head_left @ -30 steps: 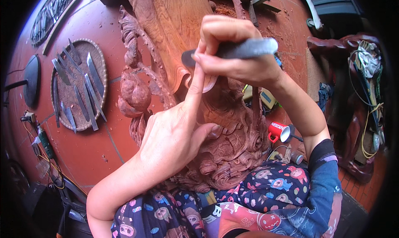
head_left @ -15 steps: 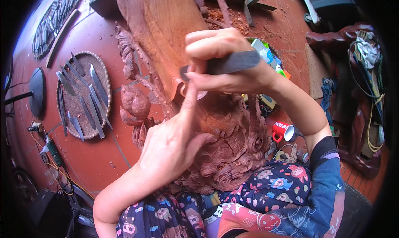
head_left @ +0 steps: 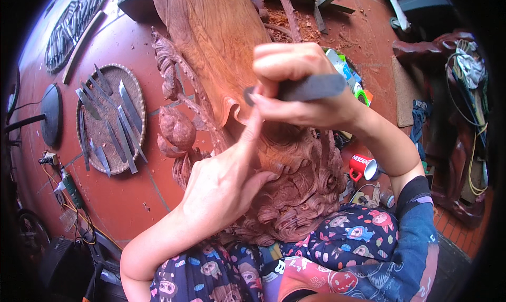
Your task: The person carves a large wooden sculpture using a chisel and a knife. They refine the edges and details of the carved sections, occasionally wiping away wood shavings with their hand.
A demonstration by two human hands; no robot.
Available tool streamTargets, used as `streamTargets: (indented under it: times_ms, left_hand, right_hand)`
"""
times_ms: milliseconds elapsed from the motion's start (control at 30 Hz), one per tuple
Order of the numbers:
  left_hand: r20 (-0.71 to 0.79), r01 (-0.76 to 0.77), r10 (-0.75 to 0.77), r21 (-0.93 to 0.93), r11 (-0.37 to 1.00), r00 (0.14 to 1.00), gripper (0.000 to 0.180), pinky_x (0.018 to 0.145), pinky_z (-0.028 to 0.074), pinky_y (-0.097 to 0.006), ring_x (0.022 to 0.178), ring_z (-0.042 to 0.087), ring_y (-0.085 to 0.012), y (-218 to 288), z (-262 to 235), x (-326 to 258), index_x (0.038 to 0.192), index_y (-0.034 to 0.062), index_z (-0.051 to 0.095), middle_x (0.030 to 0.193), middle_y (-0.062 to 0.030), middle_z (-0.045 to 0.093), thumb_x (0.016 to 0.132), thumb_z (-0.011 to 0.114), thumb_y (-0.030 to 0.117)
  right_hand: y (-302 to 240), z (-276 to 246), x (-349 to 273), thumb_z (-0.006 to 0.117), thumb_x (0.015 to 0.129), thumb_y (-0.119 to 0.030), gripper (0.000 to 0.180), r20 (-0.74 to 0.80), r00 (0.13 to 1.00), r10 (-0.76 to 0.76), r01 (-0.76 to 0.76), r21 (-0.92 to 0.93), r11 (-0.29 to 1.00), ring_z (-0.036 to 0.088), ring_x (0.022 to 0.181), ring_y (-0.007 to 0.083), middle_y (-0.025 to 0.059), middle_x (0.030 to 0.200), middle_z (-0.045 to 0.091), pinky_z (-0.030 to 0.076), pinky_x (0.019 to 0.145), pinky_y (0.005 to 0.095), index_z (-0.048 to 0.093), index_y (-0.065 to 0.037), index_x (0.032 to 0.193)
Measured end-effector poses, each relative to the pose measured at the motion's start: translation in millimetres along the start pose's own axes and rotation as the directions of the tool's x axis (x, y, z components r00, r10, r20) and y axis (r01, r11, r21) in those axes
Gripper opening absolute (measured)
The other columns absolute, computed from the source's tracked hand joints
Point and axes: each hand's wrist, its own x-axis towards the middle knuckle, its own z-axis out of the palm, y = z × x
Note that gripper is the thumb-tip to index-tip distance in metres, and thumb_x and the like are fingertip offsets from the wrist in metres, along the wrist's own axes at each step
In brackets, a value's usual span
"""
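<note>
Two hands work at one spot in the head view. Our right hand is closed in a fist around a dark steel carving chisel, held across its shaft. Our left hand lies open on the carved wooden sculpture, index finger steadying the blade's tip. We judge the sculpture heavy and rigid, with fragile curls, best held by its smooth upper plank; the chisel is stiff and sharp. Spare chisels lie on a round tray.

Right hand grips a chisel; left hand rests on the wood carving.
</note>
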Motion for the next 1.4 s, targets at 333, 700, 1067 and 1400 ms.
streamTargets:
  times_ms: [333,700,1067,1400]
  left_hand:
    - [-0.044,0.036,-0.043,-0.146,0.989,0.998,0.092,0.066,0.054,-0.039,0.071,0.069,-0.0307,-2.3,-0.5,-4.2,0.154,-0.0049,0.023,0.083,-0.0148,0.069,0.083,0.077,0.016]
    - [0.02,-0.014,0.014,-0.034,0.999,1.0,0.096,0.068,0.054,-0.041,0.076,0.07,-0.0326,0.6,0.0,-5.2,0.156,-0.0036,0.019,0.092,-0.0211,0.067,0.083,0.078,0.017]
    - [0.008,-0.014,0.014,-0.019,1.0,1.0,0.095,0.072,0.054,-0.043,0.085,0.069,-0.0387,-2.3,-2.3,-5.4,0.156,-0.0023,0.019,0.115,-0.0275,0.065,0.083,0.076,0.017]
    - [-0.003,0.067,-0.068,-0.135,0.989,0.998,0.094,0.071,0.054,-0.044,0.08,0.069,-0.037,-4.3,-3.3,-6.1,0.156,-0.0009,0.02,0.092,-0.0224,0.069,0.083,0.076,0.018]
  right_hand:
    - [-3.7,5.6,8.2,0.072,0.077,-0.005,0.027,-0.001,1.0,-0.02,0.02,-0.095,0.995,0.056,0.059,0.019,0.0073,0.068,0.051,0.045,0.057,0.0306,0.049,0.0,0.064]
    - [-12.0,1.6,-5.7,0.073,0.076,-0.004,0.025,0.035,0.992,0.123,-0.12,-0.085,0.989,0.057,0.064,0.0166,0.0065,0.068,0.052,0.043,0.058,0.0297,0.051,0.001,0.065]
    - [-13.1,-0.8,-7.3,0.074,0.077,-0.002,0.028,0.011,0.987,0.159,-0.157,-0.081,0.984,0.056,0.066,0.0131,0.0061,0.071,0.054,0.042,0.059,0.0274,0.049,0.0,0.065]
    - [-16.6,12.6,2.9,0.072,0.078,0.0,0.031,-0.078,0.978,0.192,-0.195,-0.032,0.98,0.055,0.068,0.0112,0.0054,0.072,0.053,0.041,0.06,0.0253,0.046,-0.001,0.062]
